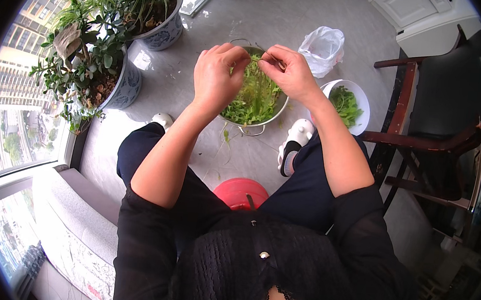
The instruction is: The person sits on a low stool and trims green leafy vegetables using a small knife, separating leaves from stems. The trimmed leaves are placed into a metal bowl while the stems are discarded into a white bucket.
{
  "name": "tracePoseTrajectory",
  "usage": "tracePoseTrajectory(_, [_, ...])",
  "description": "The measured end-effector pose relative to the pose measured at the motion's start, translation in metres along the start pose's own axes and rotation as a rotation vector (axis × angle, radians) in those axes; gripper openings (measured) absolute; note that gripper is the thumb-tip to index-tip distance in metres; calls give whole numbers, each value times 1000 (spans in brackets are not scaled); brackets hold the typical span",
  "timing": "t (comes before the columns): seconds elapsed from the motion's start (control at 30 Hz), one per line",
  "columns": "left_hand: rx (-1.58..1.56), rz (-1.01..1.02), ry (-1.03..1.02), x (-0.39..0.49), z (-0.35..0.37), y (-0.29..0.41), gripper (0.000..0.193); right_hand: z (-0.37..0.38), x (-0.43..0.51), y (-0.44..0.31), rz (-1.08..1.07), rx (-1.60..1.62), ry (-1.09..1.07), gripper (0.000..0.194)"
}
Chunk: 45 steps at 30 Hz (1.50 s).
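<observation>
Both of my hands are raised over a round metal pan with loop handles (251, 130), which is full of leafy green stems (251, 107). My left hand (222, 72) pinches one end of a thin stem (254, 60) between thumb and fingers. Close by on the right, my right hand (289, 70) grips the same thin stem, with a darker end sticking out past its fingers. A white plastic bowl (364, 107) holding green leaves (345, 106) stands to the right of the pan. Beyond it is an open white plastic bag (322, 49).
Potted plants in blue-and-white pots (127, 85) stand at the left by a window. A dark chair with a wooden frame (401, 100) is at the right. A red plastic stool or tub (241, 191) sits between my legs. Loose stems (226, 135) lie on the grey floor.
</observation>
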<state>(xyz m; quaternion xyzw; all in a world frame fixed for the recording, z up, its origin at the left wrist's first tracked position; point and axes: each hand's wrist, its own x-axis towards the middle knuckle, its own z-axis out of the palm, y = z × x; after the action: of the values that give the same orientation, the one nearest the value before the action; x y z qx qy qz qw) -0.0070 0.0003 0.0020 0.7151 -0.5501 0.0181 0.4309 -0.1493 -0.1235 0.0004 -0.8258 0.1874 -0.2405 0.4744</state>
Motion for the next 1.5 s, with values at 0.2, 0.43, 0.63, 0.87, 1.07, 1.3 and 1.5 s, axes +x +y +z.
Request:
tracePoseTrajectory(0.2, [-4,6,39,2,0,-6,1,-3,-1,5,12,29,-25,13])
tracePoseTrajectory(0.43, [-52,-128,14,5,-7,-20,9,-22,1,12,169,153,51,14])
tracePoseTrajectory(0.63, [21,-134,-88,1,-4,-22,16,-28,1,16,182,220,103,17])
tracePoseTrajectory(0.87, [-10,-117,-78,1,0,-22,16,-31,1,17,203,254,98,16])
tracePoseTrajectory(1.07, [-295,-295,-162,0,7,-16,21,-22,2,15,182,258,80,16])
tracePoseTrajectory(1.3, [-768,-492,-416,-7,23,-18,26,-5,1,14,212,215,-37,16])
tracePoseTrajectory(1.5, [-868,-585,-429,-5,16,-18,21,-3,1,10,177,221,61,11])
